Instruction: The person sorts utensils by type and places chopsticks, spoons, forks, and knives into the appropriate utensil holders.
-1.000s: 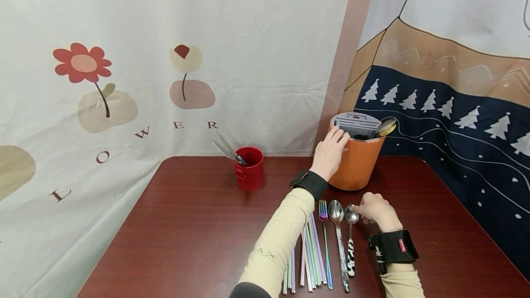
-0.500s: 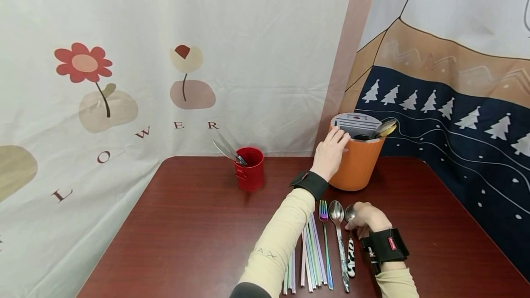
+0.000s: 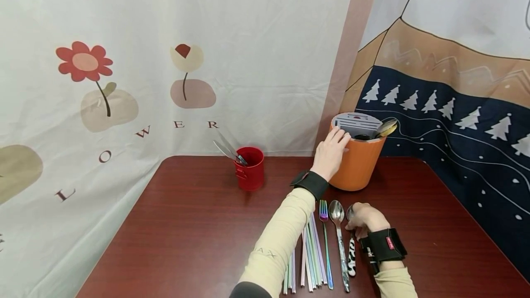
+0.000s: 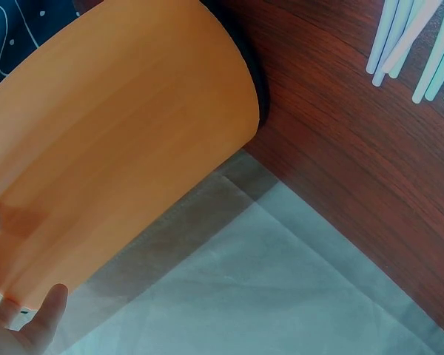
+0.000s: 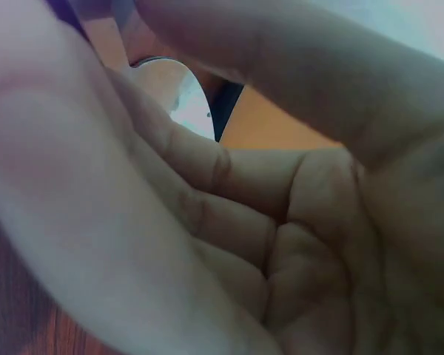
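Note:
My left hand (image 3: 329, 155) rests on the rim and side of an orange utensil holder (image 3: 357, 167), its fingers fairly straight. A grey slotted lid (image 3: 358, 123) tops the holder. In the left wrist view, fingertips of that hand (image 4: 33, 325) touch the orange wall. At the right, my right hand (image 3: 368, 219) pinches a spoon (image 3: 352, 256) with a black-and-white patterned handle near its neck, fingers curled. The hand partly covers the bowl; a shiny part of the spoon (image 5: 183, 89) shows past the fingers in the right wrist view. Left of it lies a larger spoon (image 3: 337, 213).
Beside the spoons lie a rainbow-coloured fork (image 3: 323, 213) and several pastel chopsticks (image 3: 312, 252), partly behind my left sleeve. A red cup (image 3: 250, 174) holding metal-bladed utensils stands at the table's back edge. Spoon heads (image 3: 385, 128) stick out of the orange holder.
My right hand has moved slightly left and down from the spoon's bowl edge, closing its fingers at the spoon's neck. The left hand stays on the orange holder.

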A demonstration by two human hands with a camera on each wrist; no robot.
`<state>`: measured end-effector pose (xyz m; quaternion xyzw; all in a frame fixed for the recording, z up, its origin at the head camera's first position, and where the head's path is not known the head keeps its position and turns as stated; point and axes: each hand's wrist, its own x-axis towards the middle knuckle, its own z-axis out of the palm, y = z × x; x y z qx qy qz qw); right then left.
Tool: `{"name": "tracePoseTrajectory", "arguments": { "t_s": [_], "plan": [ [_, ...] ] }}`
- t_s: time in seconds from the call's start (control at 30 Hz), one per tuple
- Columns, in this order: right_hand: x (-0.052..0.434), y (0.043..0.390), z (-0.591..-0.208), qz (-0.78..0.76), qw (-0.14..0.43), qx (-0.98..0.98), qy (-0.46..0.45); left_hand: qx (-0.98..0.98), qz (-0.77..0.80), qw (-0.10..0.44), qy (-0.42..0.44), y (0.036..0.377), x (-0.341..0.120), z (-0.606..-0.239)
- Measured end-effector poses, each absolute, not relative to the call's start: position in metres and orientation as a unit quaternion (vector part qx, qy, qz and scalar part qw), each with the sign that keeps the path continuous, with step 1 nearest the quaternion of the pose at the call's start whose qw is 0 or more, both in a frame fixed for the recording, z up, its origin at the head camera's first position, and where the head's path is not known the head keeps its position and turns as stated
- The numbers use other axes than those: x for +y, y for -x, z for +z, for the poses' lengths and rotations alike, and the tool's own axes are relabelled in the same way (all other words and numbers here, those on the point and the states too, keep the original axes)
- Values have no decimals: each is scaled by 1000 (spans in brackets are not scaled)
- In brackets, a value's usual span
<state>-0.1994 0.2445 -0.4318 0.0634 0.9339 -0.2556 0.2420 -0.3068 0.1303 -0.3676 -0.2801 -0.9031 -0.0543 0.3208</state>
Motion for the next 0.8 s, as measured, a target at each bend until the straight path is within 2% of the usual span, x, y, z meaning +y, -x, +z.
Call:
{"name": "tracePoseTrajectory", "arguments": {
  "t_s": [0.23,0.8],
  "plan": [
    [245,198,-432,-265,238,933,-60,-907,-46,316,276,305,130,-367],
    [253,200,-435,-251,178,951,-29,-910,-48,309,272,303,131,-366]
  ]
}}
